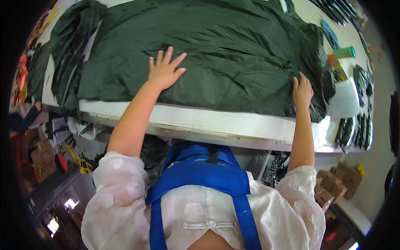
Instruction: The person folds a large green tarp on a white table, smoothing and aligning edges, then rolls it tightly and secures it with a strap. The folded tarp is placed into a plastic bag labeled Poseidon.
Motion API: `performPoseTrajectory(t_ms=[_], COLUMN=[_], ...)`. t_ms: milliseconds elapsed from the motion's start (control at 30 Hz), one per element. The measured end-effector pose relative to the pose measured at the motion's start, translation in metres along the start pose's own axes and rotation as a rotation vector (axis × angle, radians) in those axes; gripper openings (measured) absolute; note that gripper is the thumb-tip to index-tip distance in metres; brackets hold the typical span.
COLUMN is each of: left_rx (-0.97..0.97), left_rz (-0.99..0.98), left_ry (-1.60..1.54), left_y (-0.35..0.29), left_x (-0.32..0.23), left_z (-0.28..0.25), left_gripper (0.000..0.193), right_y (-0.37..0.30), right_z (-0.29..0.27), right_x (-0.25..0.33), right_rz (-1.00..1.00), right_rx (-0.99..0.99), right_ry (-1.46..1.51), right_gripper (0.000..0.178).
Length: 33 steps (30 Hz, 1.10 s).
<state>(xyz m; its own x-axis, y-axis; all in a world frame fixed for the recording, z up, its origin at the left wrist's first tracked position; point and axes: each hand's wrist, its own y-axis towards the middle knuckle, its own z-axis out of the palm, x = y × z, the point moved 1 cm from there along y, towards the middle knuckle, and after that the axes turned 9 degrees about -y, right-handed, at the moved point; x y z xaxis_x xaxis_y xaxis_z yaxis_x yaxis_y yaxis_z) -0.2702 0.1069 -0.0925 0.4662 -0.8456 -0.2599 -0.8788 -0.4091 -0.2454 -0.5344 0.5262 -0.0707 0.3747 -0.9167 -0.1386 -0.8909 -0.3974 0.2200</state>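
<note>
A large sheet of dark green, thin fabric [200, 79] lies spread across the white table [187, 118], wrinkled over much of its surface. My left hand [163, 71] rests on it left of the middle, fingers spread and nothing held. Toward the fabric's right end, my right hand [303, 92] lies on the cloth with fingers stretched forward. The right end of the fabric is bunched in folds beside that hand. At the far left, another dark green heap of cloth [71, 54] hangs partly over the table's front edge.
Right of the fabric stand a green roll [345, 52], a white sheet [345, 99] and several dark plastic-wrapped packs [355, 132]. A white basket [259, 163] sits under the table. Cardboard boxes [339, 183] are stacked at the lower right. Another person's hand [38, 106] shows at far left.
</note>
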Motion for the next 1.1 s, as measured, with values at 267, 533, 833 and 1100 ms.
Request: performPoseTrajectory(t_ms=[267, 533, 833, 1100], left_rx=[0.026, -0.03, -0.177, 0.262], left_rz=[0.407, 0.07, 0.047, -0.316], left_ry=[-0.431, -0.588, -0.745, -1.182], left_y=[-0.042, -0.014, -0.034, -0.026], left_x=[-0.171, -0.156, -0.163, -0.141], left_z=[0.014, 0.059, 0.049, 0.043], left_gripper=[0.059, 0.049, 0.047, 0.027], right_y=[-0.099, -0.077, -0.077, -0.074], right_z=[0.024, 0.028, 0.036, 0.016], right_x=[-0.129, -0.134, -0.137, -0.143], right_rz=[0.094, 0.105, 0.131, 0.199], right_rx=[-0.087, -0.033, 0.006, 0.141], right_ry=[-0.041, 0.036, 0.08, 0.127], right_gripper=[0.031, 0.032, 0.038, 0.046])
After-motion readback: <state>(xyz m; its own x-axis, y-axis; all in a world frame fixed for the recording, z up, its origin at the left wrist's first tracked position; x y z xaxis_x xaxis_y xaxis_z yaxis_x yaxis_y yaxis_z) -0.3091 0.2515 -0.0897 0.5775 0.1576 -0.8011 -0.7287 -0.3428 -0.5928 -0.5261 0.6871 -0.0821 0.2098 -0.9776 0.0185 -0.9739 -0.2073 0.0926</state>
